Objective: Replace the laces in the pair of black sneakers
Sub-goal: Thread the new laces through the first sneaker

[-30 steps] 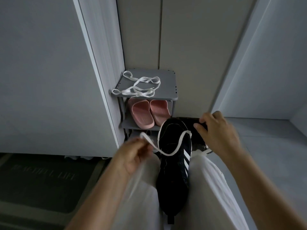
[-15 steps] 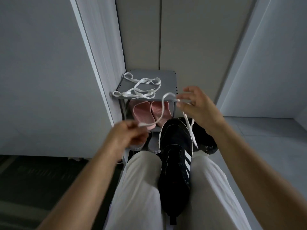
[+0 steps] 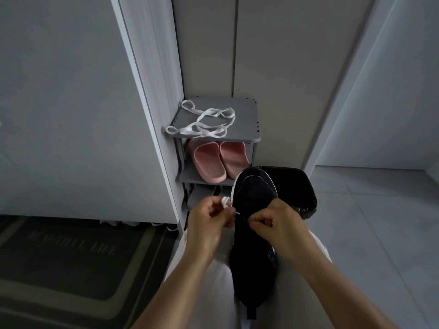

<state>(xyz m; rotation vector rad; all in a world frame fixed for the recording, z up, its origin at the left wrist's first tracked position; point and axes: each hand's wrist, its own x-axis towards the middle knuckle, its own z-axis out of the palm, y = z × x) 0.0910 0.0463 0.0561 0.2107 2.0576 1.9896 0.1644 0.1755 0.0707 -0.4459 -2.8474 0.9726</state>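
Now R hand down on sneaker

black sneaker sole-down, toe away | white lace bunched at its left, perhaps threaded | spare laces tangled atop rack

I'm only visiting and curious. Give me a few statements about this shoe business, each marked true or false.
1. Loose white laces lie on the top shelf of the grey rack. True.
2. The pink slippers sit on that top shelf. False: they sit on the shelf below it.
3. The left hand holds a white lace beside the black sneaker. True.
4. The black sneaker stands on the floor. False: it lies on the person's lap.
5. The right hand hangs idle, away from the shoe. False: its fingers pinch at the sneaker's upper.
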